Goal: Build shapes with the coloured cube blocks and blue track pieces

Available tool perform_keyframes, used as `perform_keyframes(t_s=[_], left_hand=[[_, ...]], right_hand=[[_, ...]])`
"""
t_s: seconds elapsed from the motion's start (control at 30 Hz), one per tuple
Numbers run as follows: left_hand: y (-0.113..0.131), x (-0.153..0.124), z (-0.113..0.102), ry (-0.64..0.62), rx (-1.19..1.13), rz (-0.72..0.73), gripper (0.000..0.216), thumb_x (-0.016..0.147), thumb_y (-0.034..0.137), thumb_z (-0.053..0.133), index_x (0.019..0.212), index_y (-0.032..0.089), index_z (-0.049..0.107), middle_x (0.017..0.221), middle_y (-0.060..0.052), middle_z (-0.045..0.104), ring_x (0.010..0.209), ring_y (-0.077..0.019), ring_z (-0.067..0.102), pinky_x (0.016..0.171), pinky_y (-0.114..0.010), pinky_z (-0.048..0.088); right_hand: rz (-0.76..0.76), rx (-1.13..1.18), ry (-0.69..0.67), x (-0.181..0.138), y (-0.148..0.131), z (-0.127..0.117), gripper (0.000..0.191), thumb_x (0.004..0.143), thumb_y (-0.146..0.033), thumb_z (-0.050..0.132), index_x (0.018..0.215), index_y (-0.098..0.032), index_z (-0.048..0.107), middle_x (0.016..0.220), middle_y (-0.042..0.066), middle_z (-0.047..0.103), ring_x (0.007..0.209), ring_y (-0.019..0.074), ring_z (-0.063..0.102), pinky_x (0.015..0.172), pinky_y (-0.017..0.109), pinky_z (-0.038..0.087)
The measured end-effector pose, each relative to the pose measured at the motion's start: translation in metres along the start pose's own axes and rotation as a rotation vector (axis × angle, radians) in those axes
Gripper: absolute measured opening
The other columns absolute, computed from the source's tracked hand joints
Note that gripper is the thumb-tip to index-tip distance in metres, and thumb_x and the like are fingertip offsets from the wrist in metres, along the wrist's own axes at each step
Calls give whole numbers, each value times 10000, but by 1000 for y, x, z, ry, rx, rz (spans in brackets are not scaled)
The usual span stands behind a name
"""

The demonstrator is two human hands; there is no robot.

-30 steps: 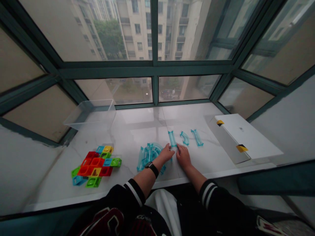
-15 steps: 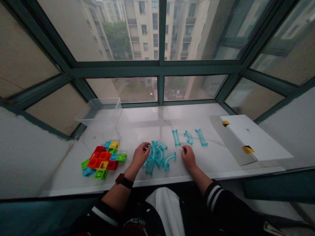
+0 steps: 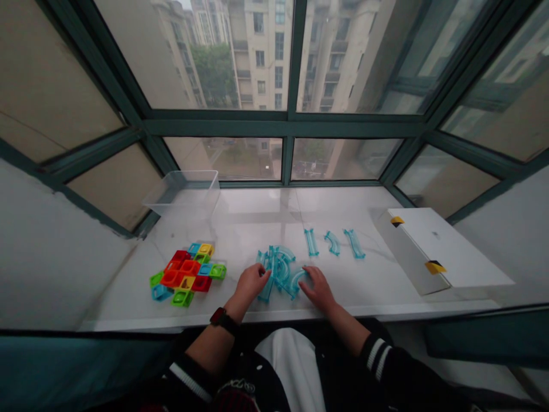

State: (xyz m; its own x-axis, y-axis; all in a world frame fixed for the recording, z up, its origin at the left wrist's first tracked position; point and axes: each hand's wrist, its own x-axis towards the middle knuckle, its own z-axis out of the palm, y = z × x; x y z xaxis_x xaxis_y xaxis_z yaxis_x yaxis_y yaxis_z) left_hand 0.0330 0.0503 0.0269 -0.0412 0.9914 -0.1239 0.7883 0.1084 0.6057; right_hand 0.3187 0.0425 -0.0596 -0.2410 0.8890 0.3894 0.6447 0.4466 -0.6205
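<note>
A heap of clear blue toy track pieces [image 3: 279,266], straight and curved, lies on the white sill in front of me. At its left edge my left hand [image 3: 251,284] rests close against the pieces, half curled, a gap showing between thumb and fingers. Opposite it, my right hand [image 3: 318,290] reaches around a curved track piece [image 3: 297,281] at the heap's right side. Its thumb and fingers are apart; a firm grip does not show. Beyond the heap, set out in a row, are a straight track piece [image 3: 311,242], a small curved one [image 3: 331,243] and another straight one [image 3: 354,244].
Joined colourful square blocks [image 3: 187,274] lie to the left. A clear plastic bin [image 3: 182,194] stands at the back left by the window. On the right is a white box [image 3: 446,249] with yellow-and-black tabs. The sill's front edge [image 3: 343,317] runs close to me.
My right hand has moved left, from bare sill to the curved piece at the heap's edge, its fingers spreading. My left hand has drawn slightly nearer to me. The view has shifted slightly.
</note>
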Motion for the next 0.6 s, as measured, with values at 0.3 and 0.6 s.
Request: perform_keyframes(t_s=[0.3,0.6], left_hand=[[-9,-4,-4,83,-133,4,135,862,273,652,738,220,660,700,-7,673,680,-182,594,648,-268,336],[-25,-16,1,99,-286,-36,238,874,415,596,747,219,641,660,14,631,659,-173,597,638,-262,407]], right_hand=[[-60,-68,-107,-3,-18,13,688,838,-488,784,1450,-252,577,1463,167,580,1350,363,555,1144,567,462],[-66,-84,-114,0,-12,21,639,858,-433,762,1441,-239,587,1472,168,581,1354,353,560,1143,558,468]])
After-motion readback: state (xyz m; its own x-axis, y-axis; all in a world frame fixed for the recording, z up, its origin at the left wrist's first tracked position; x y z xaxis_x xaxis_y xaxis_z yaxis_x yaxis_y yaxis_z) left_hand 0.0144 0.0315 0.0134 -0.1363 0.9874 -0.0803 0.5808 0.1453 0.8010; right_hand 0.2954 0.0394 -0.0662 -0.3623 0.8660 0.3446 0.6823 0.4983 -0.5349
